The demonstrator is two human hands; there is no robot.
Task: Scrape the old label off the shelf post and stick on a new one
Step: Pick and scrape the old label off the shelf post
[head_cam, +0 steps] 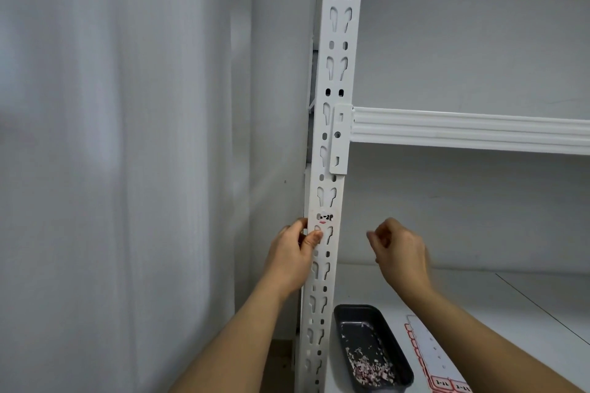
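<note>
The post (332, 143) stands upright at the left front corner of the shelf (463, 290), and the old label (325, 218) sits on its front face below the beam (463, 129), already torn: only ragged white patches with bits of black and red print remain. The left hand (293, 252) grips the post just under the label, fingers curled round the left edge and thumb pressed on the face. The right hand (399, 249) hangs apart from the post, over the shelf, fingers curled inward; whether it pinches a scrap cannot be told, as it is blurred. A tray (372, 348) near the shelf's front edge, beside the post's foot, holds a heap of shreds (367, 367). A label sheet (431, 357) lies to its right. Assessment: scraping is partly done. To finish it well, the left hand should brace the post, the right should work from a lifted edge downward, and each scrap should go in the tray. Residue around the slots would likely weaken the new label's hold.
</note>
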